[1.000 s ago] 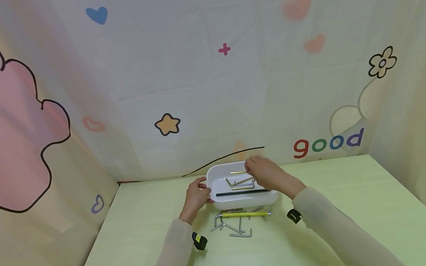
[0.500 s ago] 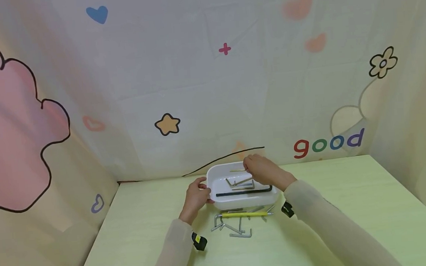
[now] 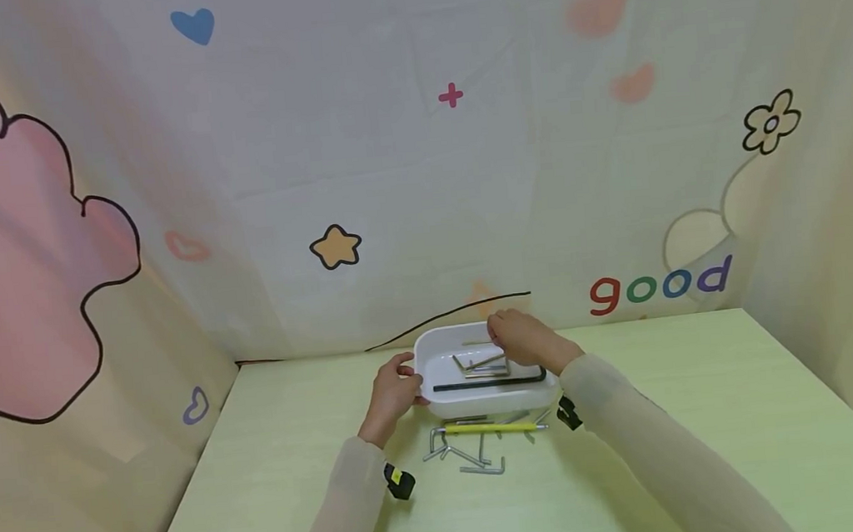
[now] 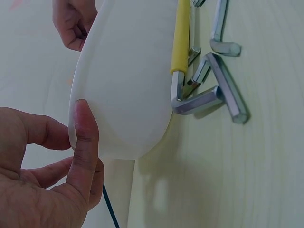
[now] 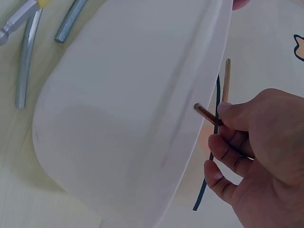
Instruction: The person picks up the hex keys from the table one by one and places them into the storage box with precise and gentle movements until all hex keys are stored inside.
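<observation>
A white plastic tray (image 3: 493, 403) stands at the back of the table. My left hand (image 3: 390, 398) pinches its left rim, thumb outside, as the left wrist view shows. Above the tray's back right part, my right hand (image 3: 526, 342) pinches a brass-coloured hex key (image 5: 207, 114), its short bent end pointing toward the tray in the right wrist view. Inside the tray lie a long black hex key (image 3: 488, 384), a brass-toned hex key (image 3: 485, 362) and silver hex keys (image 3: 484, 376). The right hand covers part of the tray's back rim.
Just in front of the tray, a yellow-sleeved hex key (image 3: 493, 428) lies across several loose silver hex keys (image 3: 464, 457) on the pale green table (image 3: 679, 421). A printed curtain (image 3: 389, 177) hangs right behind the tray.
My right forearm and wrist have shifted left, uncovering the black hex key's bent end. The right hand stays over the tray with its hex key. My left hand has kept its place.
</observation>
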`<action>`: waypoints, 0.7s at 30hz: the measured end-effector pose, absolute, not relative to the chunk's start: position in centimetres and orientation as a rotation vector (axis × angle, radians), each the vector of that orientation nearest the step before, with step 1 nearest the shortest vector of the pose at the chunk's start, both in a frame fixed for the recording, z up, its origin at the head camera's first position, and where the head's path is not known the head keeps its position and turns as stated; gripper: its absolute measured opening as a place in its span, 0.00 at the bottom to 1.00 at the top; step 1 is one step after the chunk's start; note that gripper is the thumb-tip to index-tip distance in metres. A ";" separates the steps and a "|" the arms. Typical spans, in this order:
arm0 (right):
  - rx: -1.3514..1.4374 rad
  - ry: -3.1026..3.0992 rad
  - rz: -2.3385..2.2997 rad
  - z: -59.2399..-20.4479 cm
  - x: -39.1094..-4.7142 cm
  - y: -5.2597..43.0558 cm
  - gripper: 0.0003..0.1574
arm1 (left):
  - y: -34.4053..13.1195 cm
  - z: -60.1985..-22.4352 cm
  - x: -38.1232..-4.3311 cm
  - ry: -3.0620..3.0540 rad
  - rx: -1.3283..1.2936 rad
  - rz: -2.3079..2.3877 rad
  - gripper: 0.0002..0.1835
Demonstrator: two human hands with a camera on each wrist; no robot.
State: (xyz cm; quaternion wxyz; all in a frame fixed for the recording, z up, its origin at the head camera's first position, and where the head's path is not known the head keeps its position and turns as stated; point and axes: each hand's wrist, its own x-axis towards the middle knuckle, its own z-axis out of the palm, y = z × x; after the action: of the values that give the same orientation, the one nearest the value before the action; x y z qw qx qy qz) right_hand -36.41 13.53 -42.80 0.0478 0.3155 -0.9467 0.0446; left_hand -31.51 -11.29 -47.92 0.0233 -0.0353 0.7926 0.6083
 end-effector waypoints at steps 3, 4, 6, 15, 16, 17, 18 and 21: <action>0.941 -2.895 0.145 -43.2 -36.5 13.5 0.05 | -11.2 -48.0 -31.5 2.454 -0.111 1.885 0.28; 0.936 -2.898 0.149 -43.2 -36.5 13.5 0.06 | -11.2 -48.0 -31.5 2.455 -0.112 1.886 0.27; 0.923 -2.910 0.156 -43.3 -36.4 13.4 0.10 | -11.2 -48.0 -31.5 2.455 -0.115 1.886 0.27; 0.898 -2.902 0.167 -42.9 -35.3 13.4 0.14 | -11.1 -47.9 -31.5 2.460 -0.148 1.872 0.27; 0.899 -2.892 0.157 -42.9 -35.1 13.4 0.14 | -11.1 -47.9 -31.5 2.461 -0.146 1.872 0.27; 0.898 -2.882 0.153 -42.9 -35.0 13.4 0.13 | -11.1 -47.9 -31.5 2.460 -0.144 1.874 0.27; 0.899 -2.867 0.143 -42.9 -34.8 13.4 0.13 | -11.1 -47.9 -31.5 2.458 -0.142 1.878 0.27; 0.904 -2.832 0.108 -43.1 -34.3 13.4 0.13 | -11.2 -47.9 -31.5 2.452 -0.140 1.880 0.27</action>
State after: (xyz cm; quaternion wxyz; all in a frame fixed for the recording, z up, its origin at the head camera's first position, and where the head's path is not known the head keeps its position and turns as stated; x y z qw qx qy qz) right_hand -34.27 13.35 -43.10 0.0836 0.3028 -0.9487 0.0361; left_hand -31.51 -11.20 -47.93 0.0241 -0.0453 0.7925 0.6077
